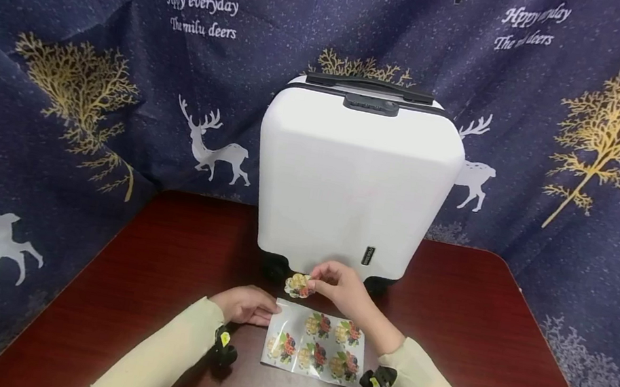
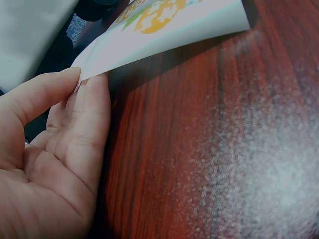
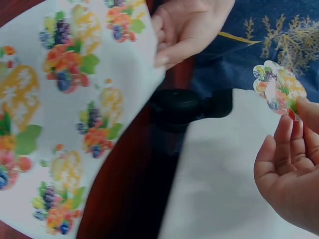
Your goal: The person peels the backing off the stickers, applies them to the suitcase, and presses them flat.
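My right hand [image 1: 337, 288] pinches a scalloped fruit sticker [image 1: 297, 286] between thumb and fingers, held above the far edge of the sticker sheet. In the right wrist view the sticker [image 3: 279, 88] shows printed fruit inside a wavy outline. The white sticker sheet [image 1: 297, 324] bears several more fruit prints. Its upper left corner is gripped by my left hand [image 1: 248, 306], thumb on top and fingers beneath. Seen from the left wrist, the sheet [image 2: 164, 42] curves up off the table by that hand [image 2: 65, 134].
A white suitcase [image 1: 353, 180] stands upright on black wheels just behind the hands. The dark red wooden table [image 1: 463, 334] extends to both sides. A blue cloth [image 1: 194, 85] with deer and tree prints hangs behind. Each wrist wears a small black camera [image 1: 224, 353].
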Demonstrator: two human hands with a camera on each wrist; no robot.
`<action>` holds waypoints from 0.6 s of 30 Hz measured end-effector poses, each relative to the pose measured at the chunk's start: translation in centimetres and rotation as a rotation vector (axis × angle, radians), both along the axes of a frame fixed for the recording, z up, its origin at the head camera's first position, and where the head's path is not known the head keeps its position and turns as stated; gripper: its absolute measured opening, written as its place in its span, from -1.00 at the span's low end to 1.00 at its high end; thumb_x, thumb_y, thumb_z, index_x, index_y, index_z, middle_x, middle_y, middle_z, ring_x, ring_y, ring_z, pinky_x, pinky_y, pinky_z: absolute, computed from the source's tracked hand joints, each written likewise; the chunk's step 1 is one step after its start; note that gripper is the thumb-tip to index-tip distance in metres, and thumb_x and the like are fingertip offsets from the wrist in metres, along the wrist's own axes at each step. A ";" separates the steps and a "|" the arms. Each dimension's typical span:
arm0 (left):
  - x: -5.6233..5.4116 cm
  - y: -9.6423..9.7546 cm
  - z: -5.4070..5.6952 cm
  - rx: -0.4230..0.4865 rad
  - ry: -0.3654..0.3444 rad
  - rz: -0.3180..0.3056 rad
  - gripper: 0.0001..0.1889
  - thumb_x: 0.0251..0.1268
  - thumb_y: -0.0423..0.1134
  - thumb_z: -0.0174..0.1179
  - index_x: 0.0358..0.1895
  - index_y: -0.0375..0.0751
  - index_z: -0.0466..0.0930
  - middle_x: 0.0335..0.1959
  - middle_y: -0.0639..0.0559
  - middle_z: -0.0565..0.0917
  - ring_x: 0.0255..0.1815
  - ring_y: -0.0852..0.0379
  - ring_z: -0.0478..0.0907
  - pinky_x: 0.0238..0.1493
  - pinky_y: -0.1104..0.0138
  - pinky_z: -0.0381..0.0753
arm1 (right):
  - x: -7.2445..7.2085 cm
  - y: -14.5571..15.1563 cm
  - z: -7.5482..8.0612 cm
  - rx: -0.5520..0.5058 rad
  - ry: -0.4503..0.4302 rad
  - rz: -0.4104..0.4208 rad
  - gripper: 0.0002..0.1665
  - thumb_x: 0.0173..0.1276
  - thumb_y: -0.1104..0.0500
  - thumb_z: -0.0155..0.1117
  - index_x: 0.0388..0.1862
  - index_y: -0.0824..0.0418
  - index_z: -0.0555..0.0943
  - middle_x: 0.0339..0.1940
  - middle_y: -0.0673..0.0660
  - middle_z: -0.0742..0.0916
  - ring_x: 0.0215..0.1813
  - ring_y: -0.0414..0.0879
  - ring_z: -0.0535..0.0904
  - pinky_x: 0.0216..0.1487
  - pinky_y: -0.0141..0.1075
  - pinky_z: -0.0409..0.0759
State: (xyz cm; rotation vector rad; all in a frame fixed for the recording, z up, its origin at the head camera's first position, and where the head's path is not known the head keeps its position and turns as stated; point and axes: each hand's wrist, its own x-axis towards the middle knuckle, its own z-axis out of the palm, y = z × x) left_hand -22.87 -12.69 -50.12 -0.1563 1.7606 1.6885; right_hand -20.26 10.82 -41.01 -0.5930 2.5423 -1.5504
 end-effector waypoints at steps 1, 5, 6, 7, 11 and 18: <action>0.0 0.0 0.0 0.001 0.000 0.000 -0.86 0.37 -0.51 0.17 -0.33 -0.25 0.62 -0.46 0.07 0.73 -0.37 0.23 0.69 -0.08 0.32 0.78 | 0.0 0.0 0.3 -0.003 0.004 -0.004 -0.84 0.43 0.20 0.35 -0.14 0.30 0.66 -0.21 0.23 0.76 -0.24 -0.28 0.59 -0.17 -0.38 0.58; -0.1 0.1 0.0 -0.002 0.001 0.001 -0.90 0.37 -0.52 0.18 -0.28 -0.28 0.63 -0.44 0.06 0.73 -0.35 0.23 0.69 -0.06 0.29 0.78 | 0.0 -0.3 1.8 -0.014 0.017 -0.021 -0.84 0.44 0.21 0.35 -0.12 0.30 0.68 -0.15 0.25 0.78 -0.21 -0.31 0.61 -0.13 -0.37 0.60; -0.1 0.0 0.1 -0.004 0.003 0.004 -0.91 0.37 -0.51 0.18 -0.27 -0.29 0.63 -0.44 0.06 0.73 -0.35 0.22 0.69 -0.05 0.28 0.78 | -0.1 -0.4 2.3 -0.017 0.021 -0.026 -0.84 0.44 0.21 0.35 -0.12 0.31 0.68 -0.14 0.25 0.78 -0.21 -0.31 0.62 -0.11 -0.35 0.62; -0.1 0.1 0.1 -0.006 0.002 0.009 -0.91 0.37 -0.51 0.18 -0.27 -0.28 0.62 -0.43 0.06 0.73 -0.35 0.22 0.69 -0.05 0.28 0.78 | -0.1 -0.5 2.7 -0.016 0.031 -0.031 -0.84 0.44 0.21 0.35 -0.12 0.30 0.68 -0.14 0.25 0.78 -0.21 -0.31 0.62 -0.11 -0.34 0.63; -0.1 0.0 0.1 -0.011 -0.002 0.019 -0.90 0.37 -0.51 0.18 -0.28 -0.27 0.61 -0.43 0.05 0.73 -0.36 0.21 0.69 -0.06 0.28 0.78 | -0.3 -0.8 4.5 -0.007 0.078 -0.030 -0.83 0.45 0.21 0.33 -0.10 0.31 0.69 -0.14 0.27 0.79 -0.20 -0.26 0.65 -0.08 -0.29 0.65; -0.1 0.1 -0.1 -0.020 -0.008 0.007 -0.94 0.38 -0.50 0.19 -0.25 -0.30 0.61 -0.40 0.03 0.73 -0.34 0.20 0.69 -0.05 0.28 0.78 | -0.5 -1.4 6.6 -0.054 0.133 -0.003 -0.83 0.47 0.24 0.31 -0.10 0.35 0.68 -0.14 0.31 0.78 -0.11 -0.08 0.75 0.12 -0.09 0.71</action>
